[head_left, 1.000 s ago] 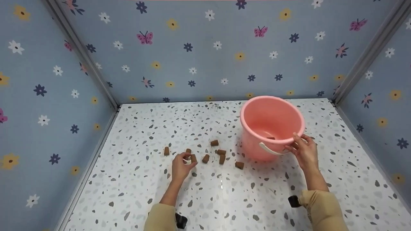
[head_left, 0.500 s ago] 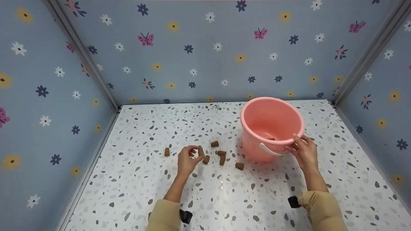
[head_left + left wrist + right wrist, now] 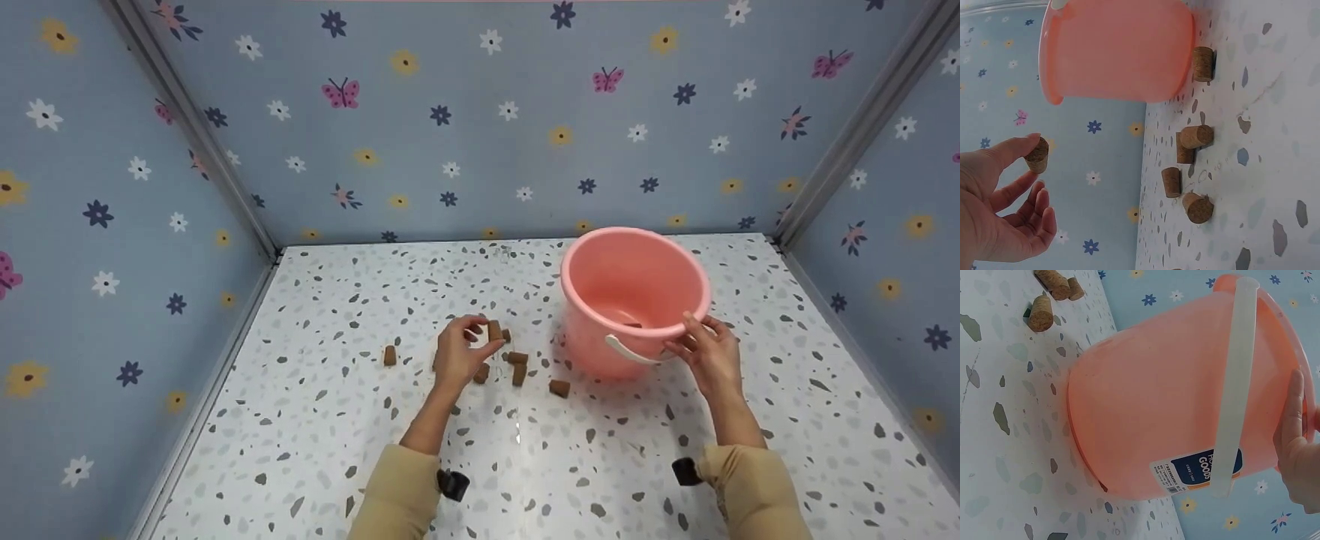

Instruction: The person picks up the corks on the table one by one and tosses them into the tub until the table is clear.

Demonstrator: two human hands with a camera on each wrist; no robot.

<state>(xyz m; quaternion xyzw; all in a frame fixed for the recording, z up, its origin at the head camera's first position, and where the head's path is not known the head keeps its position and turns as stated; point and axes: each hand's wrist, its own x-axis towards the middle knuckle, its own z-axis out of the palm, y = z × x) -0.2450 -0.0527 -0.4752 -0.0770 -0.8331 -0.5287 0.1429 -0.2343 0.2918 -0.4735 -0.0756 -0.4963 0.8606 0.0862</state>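
Observation:
Between thumb and index finger, my left hand [image 3: 459, 355] pinches a cork stopper [image 3: 1037, 156], lifted above the table; the other fingers are loosely bent. Several more cork stoppers [image 3: 519, 373] lie scattered below and around that hand, one of them [image 3: 390, 355] off to the left and one [image 3: 559, 388] nearer the bucket. On the right stands a pink bucket [image 3: 600, 341] with a white handle [image 3: 1235, 382] hanging down its side. My right hand [image 3: 712, 358] grips the bucket's rim at its near right. Inside the bucket a brown piece [image 3: 634, 325] shows at the bottom, mostly hidden.
A white speckled table [image 3: 420, 285] carries everything. Blue flowered panels [image 3: 480, 112] rise behind it and on both sides, joined by grey metal posts [image 3: 191, 127]. A printed label [image 3: 1196, 469] is stuck on the bucket.
My left hand has picked up a cork stopper from the table and carried it up and to the right, toward the bucket. The right hand has stayed on the rim.

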